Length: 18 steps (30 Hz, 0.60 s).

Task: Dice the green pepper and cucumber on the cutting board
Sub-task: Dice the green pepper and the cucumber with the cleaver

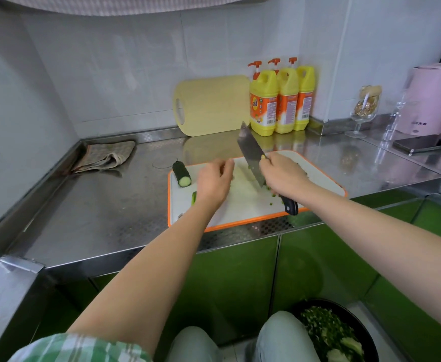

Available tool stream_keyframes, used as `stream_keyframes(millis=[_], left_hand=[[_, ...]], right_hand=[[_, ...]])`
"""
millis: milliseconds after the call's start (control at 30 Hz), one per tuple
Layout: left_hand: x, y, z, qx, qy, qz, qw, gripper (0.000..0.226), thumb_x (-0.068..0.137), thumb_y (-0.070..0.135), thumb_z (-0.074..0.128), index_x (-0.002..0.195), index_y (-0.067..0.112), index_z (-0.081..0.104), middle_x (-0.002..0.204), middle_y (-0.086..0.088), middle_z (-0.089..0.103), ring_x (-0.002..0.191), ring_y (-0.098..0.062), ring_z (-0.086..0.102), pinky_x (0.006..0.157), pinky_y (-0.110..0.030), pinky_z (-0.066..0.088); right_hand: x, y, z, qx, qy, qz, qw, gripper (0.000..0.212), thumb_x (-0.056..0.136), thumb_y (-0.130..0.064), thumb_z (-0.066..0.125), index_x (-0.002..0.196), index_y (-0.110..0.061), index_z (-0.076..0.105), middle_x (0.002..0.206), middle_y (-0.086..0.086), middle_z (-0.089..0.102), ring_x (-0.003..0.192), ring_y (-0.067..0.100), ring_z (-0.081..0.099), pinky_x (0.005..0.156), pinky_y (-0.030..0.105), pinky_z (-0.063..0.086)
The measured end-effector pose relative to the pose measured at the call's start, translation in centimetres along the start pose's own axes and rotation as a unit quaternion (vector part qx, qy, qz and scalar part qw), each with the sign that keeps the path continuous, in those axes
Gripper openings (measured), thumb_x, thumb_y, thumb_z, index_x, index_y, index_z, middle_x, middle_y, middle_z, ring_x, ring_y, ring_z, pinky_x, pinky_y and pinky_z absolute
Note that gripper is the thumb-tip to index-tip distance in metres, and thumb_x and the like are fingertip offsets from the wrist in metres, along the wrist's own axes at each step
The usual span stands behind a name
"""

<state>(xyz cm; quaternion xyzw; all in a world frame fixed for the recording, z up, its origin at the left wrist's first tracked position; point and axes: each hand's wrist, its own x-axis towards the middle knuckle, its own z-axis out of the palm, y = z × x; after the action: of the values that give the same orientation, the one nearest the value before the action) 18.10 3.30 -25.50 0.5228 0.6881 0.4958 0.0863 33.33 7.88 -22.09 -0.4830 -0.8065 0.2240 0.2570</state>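
A white cutting board with an orange rim (242,223) lies on the steel counter. A short cucumber piece (181,173) sits at its far left corner. A thin green strip (194,197) lies beside my left wrist. Small green diced bits (271,194) are scattered under the knife. My right hand (282,176) grips a cleaver (250,155) near the top of its black handle. The blade is tilted up and away over the board. My left hand (214,178) hovers over the board left of the blade, fingers loosely curled and blurred, with nothing visible in it.
A yellow board (214,105) leans on the wall beside three yellow detergent bottles (282,100). A folded cloth (104,156) lies far left. A goblet (363,111), a pink kettle (431,100) and a phone (423,143) stand right. A black bin of scraps (337,335) sits by my knees.
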Motion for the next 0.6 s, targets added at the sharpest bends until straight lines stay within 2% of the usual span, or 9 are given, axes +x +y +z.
stream_keyframes(millis=[33, 100, 167, 233, 300, 400, 467, 533, 600], left_hand=[[-0.2, 1.1, 0.2, -0.064, -0.038, -0.035, 0.997, 0.041, 0.099, 0.040, 0.041, 0.095, 0.007, 0.065, 0.071, -0.004, 0.067, 0.063, -0.021, 0.056, 0.066, -0.035, 0.044], [-0.3, 2.6, 0.9, -0.109, -0.065, -0.077, 0.989, 0.046, 0.100, 0.046, 0.035, 0.095, 0.009, 0.061, 0.065, -0.005, 0.063, 0.055, -0.019, 0.055, 0.059, -0.031, 0.044], [-0.2, 2.9, 1.2, -0.113, -0.041, -0.113, 0.986, 0.037, 0.100, 0.036, 0.038, 0.085, 0.006, 0.055, 0.068, -0.012, 0.060, 0.055, -0.024, 0.054, 0.056, -0.032, 0.043], [0.0, 2.2, 1.0, -0.112, -0.018, -0.124, 0.986, 0.027, 0.095, 0.019, 0.040, 0.075, 0.005, 0.051, 0.065, -0.016, 0.058, 0.055, -0.029, 0.052, 0.063, -0.041, 0.048], [0.0, 1.4, 0.4, -0.112, -0.014, -0.136, 0.984, 0.026, 0.092, 0.012, 0.038, 0.069, 0.006, 0.049, 0.051, -0.013, 0.055, 0.051, -0.030, 0.052, 0.067, -0.044, 0.051], [-0.2, 0.4, -0.8, -0.091, 0.002, -0.151, 0.984, 0.028, 0.092, 0.013, 0.039, 0.066, 0.008, 0.045, 0.034, -0.004, 0.049, 0.048, -0.028, 0.052, 0.060, -0.038, 0.047], [-0.4, 0.2, -1.6, -0.091, 0.010, -0.161, 0.983, 0.028, 0.092, 0.013, 0.039, 0.065, 0.009, 0.043, 0.038, -0.006, 0.049, 0.043, -0.026, 0.049, 0.053, -0.031, 0.039], [-0.6, -0.3, -2.1, -0.114, 0.018, -0.174, 0.978, 0.030, 0.093, 0.012, 0.039, 0.063, 0.010, 0.039, 0.052, -0.013, 0.049, 0.039, -0.024, 0.044, 0.046, -0.026, 0.032], [-0.7, -0.7, -2.4, -0.122, 0.023, -0.186, 0.975, 0.031, 0.094, 0.014, 0.039, 0.063, 0.010, 0.036, 0.060, -0.014, 0.046, 0.040, -0.023, 0.040, 0.043, -0.024, 0.029]], right_hand=[[-0.3, -0.4, 0.5, -0.040, 0.003, -0.020, 0.999, 0.023, 0.097, -0.029, 0.031, 0.094, -0.014, 0.048, 0.080, 0.007, 0.058, 0.073, 0.029, 0.058, 0.061, 0.034, 0.043], [-0.9, -1.0, 1.4, -0.091, 0.005, -0.060, 0.994, 0.015, 0.095, -0.027, 0.036, 0.097, -0.015, 0.046, 0.078, 0.005, 0.056, 0.072, 0.028, 0.053, 0.055, 0.032, 0.034], [-1.5, -1.1, 2.1, -0.117, 0.007, -0.099, 0.988, 0.014, 0.094, -0.025, 0.042, 0.094, -0.012, 0.047, 0.078, 0.007, 0.056, 0.073, 0.031, 0.054, 0.054, 0.033, 0.033], [-1.9, -0.8, 2.4, -0.121, 0.001, -0.130, 0.984, 0.018, 0.094, -0.027, 0.048, 0.099, -0.010, 0.052, 0.082, 0.010, 0.060, 0.077, 0.034, 0.058, 0.056, 0.035, 0.037], [-2.2, -0.6, 2.5, -0.095, -0.020, -0.152, 0.984, 0.025, 0.096, -0.032, 0.049, 0.106, -0.012, 0.059, 0.087, 0.009, 0.065, 0.080, 0.031, 0.061, 0.059, 0.035, 0.042], [-2.2, -0.7, 2.1, 0.051, -0.034, -0.127, 0.990, 0.028, 0.101, -0.033, 0.043, 0.106, -0.013, 0.061, 0.078, 0.005, 0.067, 0.068, 0.021, 0.063, 0.064, 0.039, 0.050], [-1.5, -0.2, 1.9, 0.115, -0.005, -0.090, 0.989, 0.017, 0.100, -0.026, 0.045, 0.102, -0.017, 0.059, 0.072, 0.003, 0.066, 0.061, 0.018, 0.062, 0.067, 0.041, 0.055], [-0.9, 0.2, 1.9, 0.118, 0.022, -0.069, 0.990, 0.009, 0.096, -0.023, 0.050, 0.102, -0.020, 0.057, 0.075, 0.004, 0.065, 0.066, 0.021, 0.063, 0.070, 0.043, 0.056], [-0.6, 0.1, 2.1, 0.106, 0.014, -0.054, 0.993, 0.017, 0.094, -0.027, 0.055, 0.107, -0.017, 0.058, 0.085, 0.005, 0.064, 0.073, 0.022, 0.061, 0.071, 0.039, 0.054]])
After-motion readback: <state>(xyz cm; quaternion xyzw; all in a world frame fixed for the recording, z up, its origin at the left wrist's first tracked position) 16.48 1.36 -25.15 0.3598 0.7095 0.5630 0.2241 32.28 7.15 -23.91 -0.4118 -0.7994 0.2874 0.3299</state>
